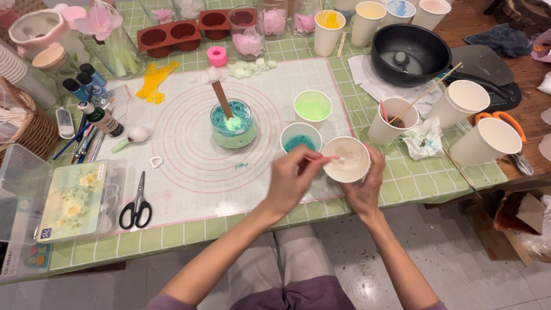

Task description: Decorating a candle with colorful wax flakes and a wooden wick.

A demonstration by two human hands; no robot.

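Observation:
My left hand (291,179) pinches a thin pink stick (325,157) whose tip reaches into a white paper cup (346,161) holding a whitish mix. My right hand (365,188) grips that cup from its right side, near the front edge of the white round-marked mat (189,155). Just left of the cup stands a cup of teal granules (301,138), and behind that a cup of light green granules (313,107). At the mat's middle stands a glass jar (233,125) layered with teal and green, a wooden stick upright in it.
Black scissors (136,208) and a clear plastic box (74,201) lie at the left. A black pan (408,53) sits at the back right, with several paper cups (485,140) around it. Small bottles (86,86), a wicker basket (26,123) and brown moulds (169,35) line the left and back.

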